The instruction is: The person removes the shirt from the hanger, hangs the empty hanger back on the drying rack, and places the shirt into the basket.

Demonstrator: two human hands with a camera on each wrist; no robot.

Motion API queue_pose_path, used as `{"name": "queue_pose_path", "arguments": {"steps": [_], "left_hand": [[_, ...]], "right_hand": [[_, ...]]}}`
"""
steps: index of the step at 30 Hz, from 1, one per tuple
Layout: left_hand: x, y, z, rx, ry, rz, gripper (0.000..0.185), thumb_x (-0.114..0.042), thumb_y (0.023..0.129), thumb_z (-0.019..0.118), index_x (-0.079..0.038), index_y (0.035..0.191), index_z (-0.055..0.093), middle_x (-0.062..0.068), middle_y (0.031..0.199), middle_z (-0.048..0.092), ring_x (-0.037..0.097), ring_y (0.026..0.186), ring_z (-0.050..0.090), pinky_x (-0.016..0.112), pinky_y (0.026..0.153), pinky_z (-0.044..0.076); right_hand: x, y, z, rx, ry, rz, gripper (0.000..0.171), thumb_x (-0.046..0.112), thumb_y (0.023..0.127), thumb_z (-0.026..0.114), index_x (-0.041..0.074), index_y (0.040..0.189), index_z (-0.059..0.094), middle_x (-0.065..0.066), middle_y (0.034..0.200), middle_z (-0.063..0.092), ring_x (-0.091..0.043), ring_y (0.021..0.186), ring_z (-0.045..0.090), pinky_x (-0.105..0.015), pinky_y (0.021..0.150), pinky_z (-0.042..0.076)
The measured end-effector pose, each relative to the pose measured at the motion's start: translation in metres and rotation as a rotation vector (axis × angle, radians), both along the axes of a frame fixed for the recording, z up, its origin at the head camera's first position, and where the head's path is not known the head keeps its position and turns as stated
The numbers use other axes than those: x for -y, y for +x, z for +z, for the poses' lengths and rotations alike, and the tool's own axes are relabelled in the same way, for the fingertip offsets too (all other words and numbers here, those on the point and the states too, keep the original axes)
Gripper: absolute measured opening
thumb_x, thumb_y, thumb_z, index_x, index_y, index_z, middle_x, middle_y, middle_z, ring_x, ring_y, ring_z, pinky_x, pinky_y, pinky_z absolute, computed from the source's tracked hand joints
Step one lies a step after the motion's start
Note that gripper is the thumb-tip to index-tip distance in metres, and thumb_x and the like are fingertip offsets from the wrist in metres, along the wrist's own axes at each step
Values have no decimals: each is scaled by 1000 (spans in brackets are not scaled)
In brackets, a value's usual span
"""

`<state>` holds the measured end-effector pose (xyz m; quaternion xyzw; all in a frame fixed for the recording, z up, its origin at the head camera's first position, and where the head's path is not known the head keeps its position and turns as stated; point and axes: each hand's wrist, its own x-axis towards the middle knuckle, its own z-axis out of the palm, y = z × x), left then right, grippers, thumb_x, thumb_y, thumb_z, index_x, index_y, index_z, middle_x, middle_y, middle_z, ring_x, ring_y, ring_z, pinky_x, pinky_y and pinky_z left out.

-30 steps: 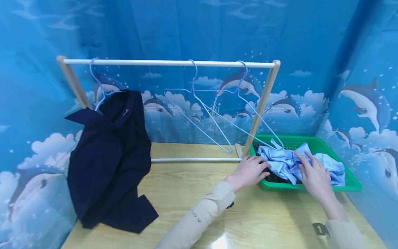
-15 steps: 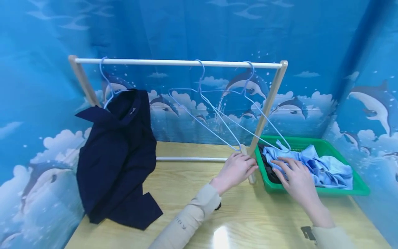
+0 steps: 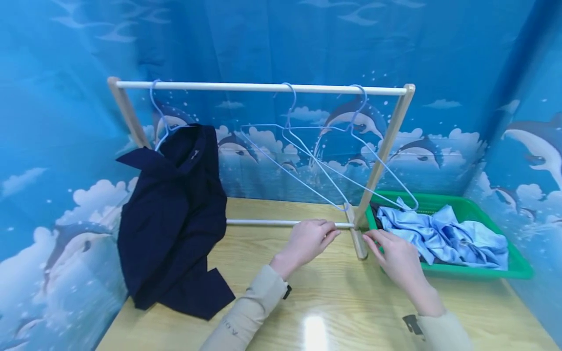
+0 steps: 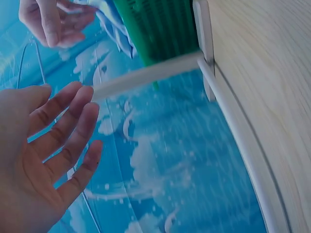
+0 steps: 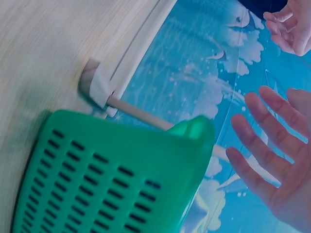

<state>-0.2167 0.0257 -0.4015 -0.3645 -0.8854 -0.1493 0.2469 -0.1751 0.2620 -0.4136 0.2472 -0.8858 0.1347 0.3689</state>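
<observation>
My left hand hovers in front of the rack's lower bar, fingers loosely bent, holding nothing; the left wrist view shows its palm and spread fingers. Near the basket's left front corner is my right hand, also bare, its fingers relaxed beside the rim in the right wrist view. Crumpled light blue satin-like cloth lies in the green basket, with dark cloth under its left side. On the rack's left hangs a dark navy garment on a blue hanger.
The rack has a white top bar, a lower bar and a wooden right post. Two bare blue hangers hang towards the right, one reaching over the basket. Dolphin-print curtains surround the wooden table.
Both hands have withdrawn from the basket, moving left and towards me. The blue cloth stays behind in it. The head view has shifted slightly right.
</observation>
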Motion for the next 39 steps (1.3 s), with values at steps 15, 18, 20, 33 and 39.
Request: {"name": "queue_pose_path", "arguments": {"steps": [15,18,20,33,39], "left_hand": [[75,3,2,-39,-53,153,17,-31,101,64,-18,98,76,-5,92,75,13,86,70,34,81,56],[89,5,4,-53,-44,169,15,-29,100,66,-18,99,76,-4,94,75,14,89,71,36,85,56],[100,7,7,-70,-31,174,14,-28,100,66,-18,98,76,-4,95,75,16,90,71,37,86,56],[165,16,38,-225,62,235,11,-21,98,70,-13,95,76,2,90,75,21,84,70,40,80,55],[194,26,58,-275,112,309,13,-18,98,68,-8,97,75,7,88,74,26,82,67,44,80,54]], "right_hand": [[48,-8,1,-5,80,90,60,53,107,34,16,85,75,5,70,68,-7,48,52,-21,40,32],[60,-10,2,-17,108,123,62,53,108,30,17,89,76,3,81,74,-14,62,66,-27,45,46],[68,-12,3,-25,135,140,61,52,109,29,17,91,77,2,86,75,-17,71,69,-31,52,52],[109,-17,17,-101,190,236,55,48,110,33,18,95,76,3,87,73,-19,77,67,-35,63,56],[127,-19,25,-52,179,297,54,49,110,32,19,97,76,4,89,73,-17,80,66,-34,68,56]]}}
